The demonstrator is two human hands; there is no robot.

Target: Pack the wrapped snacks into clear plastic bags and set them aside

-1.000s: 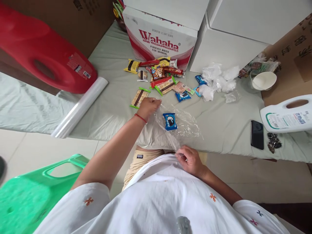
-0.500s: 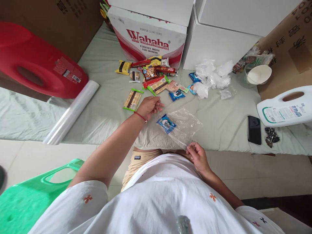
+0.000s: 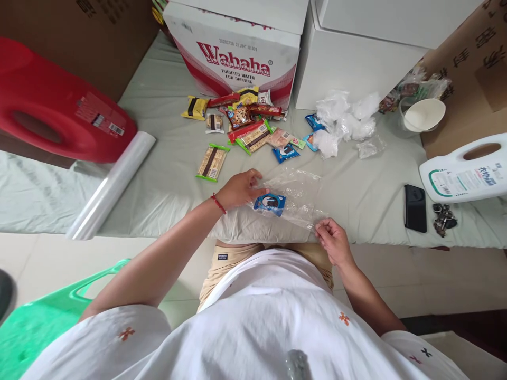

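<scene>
A blue snack packet (image 3: 270, 203) lies on or within a sheet of clear plastic film (image 3: 297, 198) near the front edge of the cloth-covered surface. My left hand (image 3: 241, 190) is at the film's left end, its thumb against the film beside the packet and its other fingers curled, partly hidden. At the film's right corner, my right hand (image 3: 332, 240) pinches the film between thumb and fingers. Beyond my left hand lies a nut-bar pack (image 3: 213, 162) with green ends. Another blue packet (image 3: 285, 153) rests farther back.
Mixed wrapped snacks (image 3: 241, 116) are heaped before a Wahaha carton (image 3: 237, 58). Crumpled clear plastic (image 3: 344, 121) sits right of them. A film roll (image 3: 113, 184) and red jug (image 3: 59, 105) stand left; a white jug (image 3: 467, 169), phone (image 3: 415, 208) and keys (image 3: 444, 219) are right.
My left hand has come down and nearer to the film's left end beside the packet. The packet has turned to lie more level. My right hand has shifted right with the film.
</scene>
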